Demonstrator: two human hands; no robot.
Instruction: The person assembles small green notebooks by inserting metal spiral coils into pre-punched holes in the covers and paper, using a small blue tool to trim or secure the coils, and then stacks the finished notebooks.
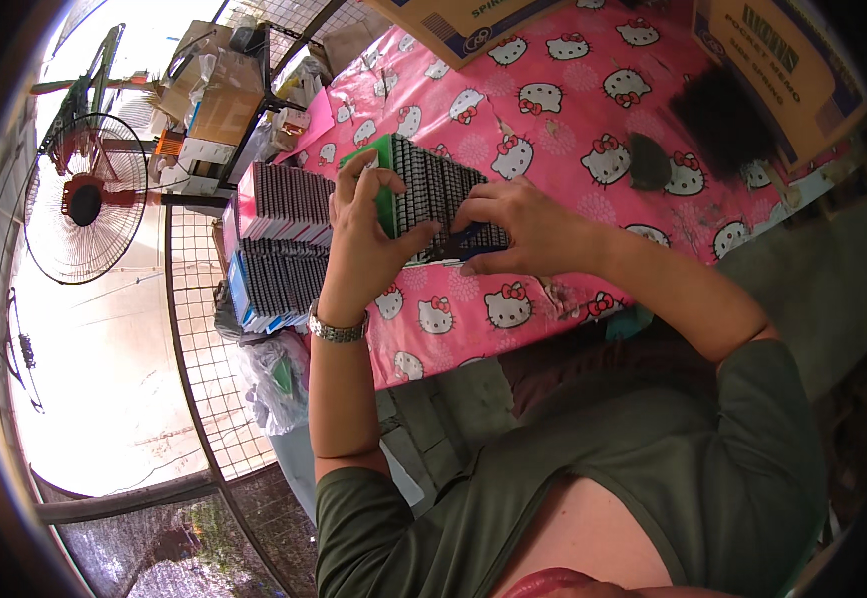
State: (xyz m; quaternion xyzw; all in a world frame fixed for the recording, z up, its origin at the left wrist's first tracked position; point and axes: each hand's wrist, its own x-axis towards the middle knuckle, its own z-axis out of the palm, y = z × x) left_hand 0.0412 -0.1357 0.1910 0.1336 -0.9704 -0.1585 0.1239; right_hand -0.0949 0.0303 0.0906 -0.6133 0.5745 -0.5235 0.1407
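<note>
A block of spiral notepads [428, 184] with black wire bindings and a green cover on its left side sits on the pink table. My left hand [361, 224], with a metal watch [338, 324] on its wrist, curls its fingers over the green cover and sets its thumb along the near edge. From the right, my right hand [528, 227] grips the near right end, where a dark blue cover [478, 239] shows below its fingers. Left of my left hand stand more notepads, a pink-covered stack [284, 199] and a blue-covered stack [272, 284].
The pink tablecloth [563, 90] is printed with cat faces. Cardboard boxes stand at the far edge [463, 25] and far right [782, 75], with a dark fuzzy heap [722, 120] beside the latter. A fan [84, 204] and plastic bag [274, 384] are at the left.
</note>
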